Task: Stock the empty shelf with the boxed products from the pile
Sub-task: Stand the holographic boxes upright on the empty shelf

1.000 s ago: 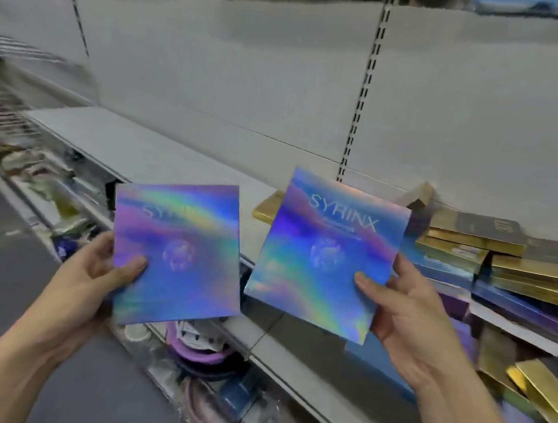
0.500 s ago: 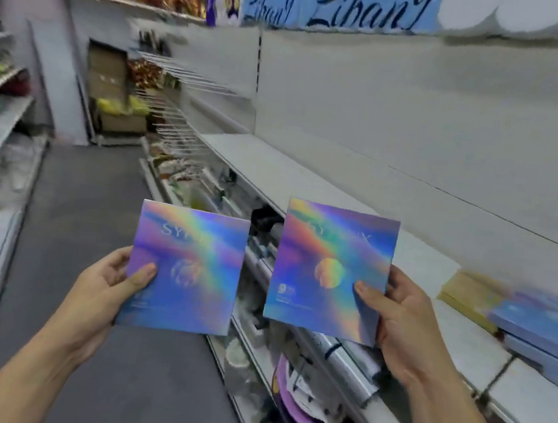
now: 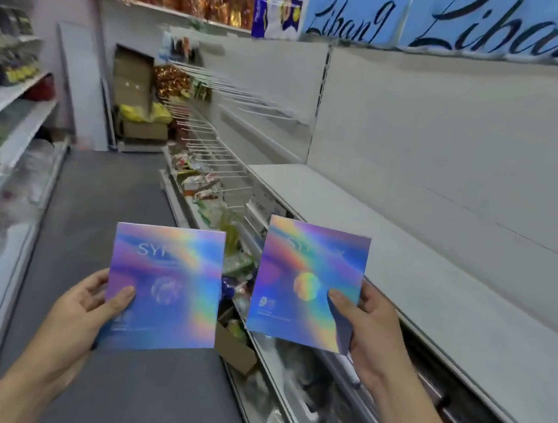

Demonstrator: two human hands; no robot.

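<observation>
Setting: a shop aisle seen from head height, with a grey floor [image 3: 103, 227] running away ahead.
Shelf: a long, bare white shelf [image 3: 435, 279] runs along the right side, its back panel plain white.
Left hand: the left hand [image 3: 88, 308] is closed on the left box [image 3: 164, 289], thumb on the front near the lower left corner, fingers behind.
Left box: a flat, near-square box with a shiny rainbow and purple face, held over the floor. Its face points at the camera and its printed top points up; the slightly longer side runs up and down.
Right hand: the right hand [image 3: 368, 331] is closed on the right box [image 3: 308, 283], thumb on the front at the right edge, fingers behind.
Right box: the same kind of box, face to the camera, tilted a little clockwise so its top leans toward the shelf. It hangs just in front of the shelf's front edge, not touching it.
Spacing: the two boxes sit side by side, apart.
Below: cluttered lower shelves [image 3: 256, 346], contents blurred.
Above: blue signs [image 3: 357, 9] with dark script lettering.
</observation>
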